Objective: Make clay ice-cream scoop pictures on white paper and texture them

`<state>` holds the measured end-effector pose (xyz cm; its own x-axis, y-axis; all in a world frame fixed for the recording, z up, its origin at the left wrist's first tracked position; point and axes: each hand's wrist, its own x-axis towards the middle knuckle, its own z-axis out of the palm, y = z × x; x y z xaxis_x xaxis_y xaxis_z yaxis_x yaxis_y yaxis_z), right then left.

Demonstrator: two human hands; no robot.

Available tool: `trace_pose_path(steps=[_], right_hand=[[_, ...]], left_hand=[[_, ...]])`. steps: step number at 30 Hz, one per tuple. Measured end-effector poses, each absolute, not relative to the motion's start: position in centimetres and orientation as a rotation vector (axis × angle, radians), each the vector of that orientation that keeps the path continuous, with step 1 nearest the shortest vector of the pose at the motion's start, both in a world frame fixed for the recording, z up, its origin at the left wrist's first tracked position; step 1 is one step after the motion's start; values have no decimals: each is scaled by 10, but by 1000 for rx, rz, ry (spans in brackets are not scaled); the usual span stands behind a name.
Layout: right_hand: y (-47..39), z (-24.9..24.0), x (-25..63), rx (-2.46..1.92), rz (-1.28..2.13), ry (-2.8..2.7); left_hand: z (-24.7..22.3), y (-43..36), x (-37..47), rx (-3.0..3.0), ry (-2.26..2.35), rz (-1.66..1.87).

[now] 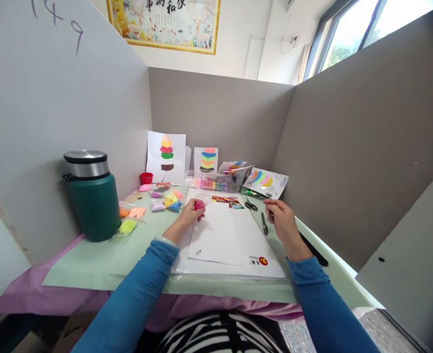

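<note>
- Left: a green flask [96, 208] stands beside bright packets [137, 213]; a wide swing of the left arm could knock it over.
- Left of centre: the left hand [190, 214] is curled, thumb and fingers closed on a pink lump [199, 205] near the far left corner of a white sheet [216, 238]. Squeezing too hard might squash the lump; gripping too loosely might drop it.
- Right: the right hand [282, 220] has thumb and fingertips drawn together; I cannot tell whether they hold anything. A careless reach leftward might nudge the black scissors [251, 206].
- The lump looks small, deep pink and partly hidden by fingers.
</note>
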<state>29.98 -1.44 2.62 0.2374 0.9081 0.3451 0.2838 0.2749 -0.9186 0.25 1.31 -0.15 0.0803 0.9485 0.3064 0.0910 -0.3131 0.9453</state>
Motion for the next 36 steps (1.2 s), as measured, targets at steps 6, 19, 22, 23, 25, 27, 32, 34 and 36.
trace_pose_path(steps=[6,19,22,23,25,27,32,34,36], right_hand=[[-8,48,246,-627,1020,-1270],[3,5,209,-671,898,-1198],[2,5,211,-689,868,-1204],[2,5,211,-690,865,-1210],[1,5,212,-689,871,-1223],[0,5,213,-681,884,-1227],[-3,5,213,-676,890,-1216],[-4,6,213,-685,900,-1230],[-5,8,213,-691,900,-1225]], left_hand=[[-1,16,-2,1514,1077,1289],[3,17,1,1374,979,1347],[1,18,0,1375,1013,1344],[1,19,0,1377,1019,1344],[0,20,0,1384,1029,1345],[-1,21,-1,1392,1048,1347],[-1,21,-1,1423,1107,1335],[-1,21,-1,1449,1100,1342],[-2,21,-2,1479,1092,1358]])
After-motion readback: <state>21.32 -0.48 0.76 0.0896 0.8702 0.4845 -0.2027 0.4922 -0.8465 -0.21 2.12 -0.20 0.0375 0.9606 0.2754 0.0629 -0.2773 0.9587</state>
